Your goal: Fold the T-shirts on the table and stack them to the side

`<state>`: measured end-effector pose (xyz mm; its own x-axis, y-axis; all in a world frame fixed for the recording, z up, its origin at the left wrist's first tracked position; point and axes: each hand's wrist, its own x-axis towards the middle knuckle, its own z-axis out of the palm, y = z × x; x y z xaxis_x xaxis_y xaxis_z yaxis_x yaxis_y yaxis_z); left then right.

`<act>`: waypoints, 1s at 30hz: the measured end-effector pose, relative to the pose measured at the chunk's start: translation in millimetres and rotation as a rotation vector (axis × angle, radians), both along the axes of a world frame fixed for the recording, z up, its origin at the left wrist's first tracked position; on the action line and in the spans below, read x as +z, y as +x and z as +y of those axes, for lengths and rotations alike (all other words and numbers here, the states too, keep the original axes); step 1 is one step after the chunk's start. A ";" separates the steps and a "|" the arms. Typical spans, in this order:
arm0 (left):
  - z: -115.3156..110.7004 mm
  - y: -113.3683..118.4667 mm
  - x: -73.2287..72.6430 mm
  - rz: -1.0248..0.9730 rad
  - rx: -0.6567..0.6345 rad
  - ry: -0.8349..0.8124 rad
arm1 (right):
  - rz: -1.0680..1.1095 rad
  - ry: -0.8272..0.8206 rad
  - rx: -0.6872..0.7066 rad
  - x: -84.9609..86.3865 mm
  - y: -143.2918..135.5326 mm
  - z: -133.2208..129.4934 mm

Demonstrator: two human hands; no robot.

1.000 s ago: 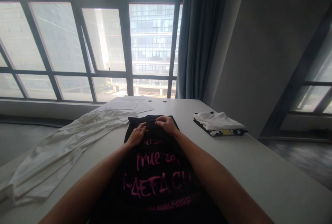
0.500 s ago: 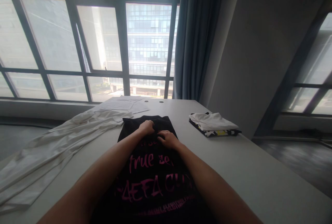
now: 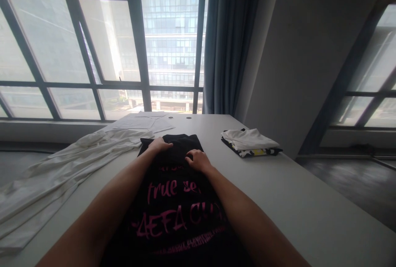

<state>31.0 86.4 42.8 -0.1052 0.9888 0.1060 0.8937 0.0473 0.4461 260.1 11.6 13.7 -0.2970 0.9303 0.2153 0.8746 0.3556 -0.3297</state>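
A black T-shirt [image 3: 182, 184] with pink lettering lies lengthwise in front of me, folded narrow, its far end bunched. My left hand [image 3: 160, 145] rests on the left side of that far end, thumb stretched toward the middle and fingers laid over the cloth. On the right side, my right hand [image 3: 199, 160] touches the same shirt with its fingers slightly bent and the thumb apart. Neither hand visibly grips the fabric, and a gap of black cloth shows between them.
On the white table [image 3: 256, 193], white garments [image 3: 77, 164] lie loosely spread along the left, with a flat white piece [image 3: 145, 122] behind. A folded stack of clothes [image 3: 250, 141], white on top, sits at the right edge. A window [image 3: 170, 40] and blue curtain [image 3: 225, 44] stand beyond.
My hands have moved apart from the middle of the shirt's far end, the left one clearly leftward, the right one slightly. The view has shifted a little.
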 end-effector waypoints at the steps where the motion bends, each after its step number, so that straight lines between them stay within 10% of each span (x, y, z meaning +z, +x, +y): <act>1: 2.8 2.2 1.9 -0.002 0.015 0.016 | -0.019 -0.012 -0.020 -0.9 1.0 0.4; 7: 16.3 -6.2 12.0 -0.031 0.037 0.134 | -0.101 -0.203 -0.180 -8.4 10.4 9.7; 16: -1.2 -16.5 -9.5 0.131 0.063 0.175 | -0.146 -0.222 -0.218 -5.3 10.6 7.8; 20: -25.5 6.8 -7.9 0.384 -0.089 0.029 | -0.100 -0.026 -0.094 6.2 1.1 -3.8; 24: -47.9 20.6 -24.9 0.350 -0.190 -0.270 | -0.110 -0.240 0.173 11.6 -10.3 -16.9; 30: -60.1 15.5 -41.9 0.310 -0.235 -0.190 | -0.164 -0.334 0.157 2.9 -17.7 -21.2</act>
<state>46.5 26.3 0.8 0.1333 0.9870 -0.0893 0.9803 -0.1181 0.1580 242.4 -9.6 16.6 -0.4466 0.8816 -0.1530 0.8687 0.3862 -0.3103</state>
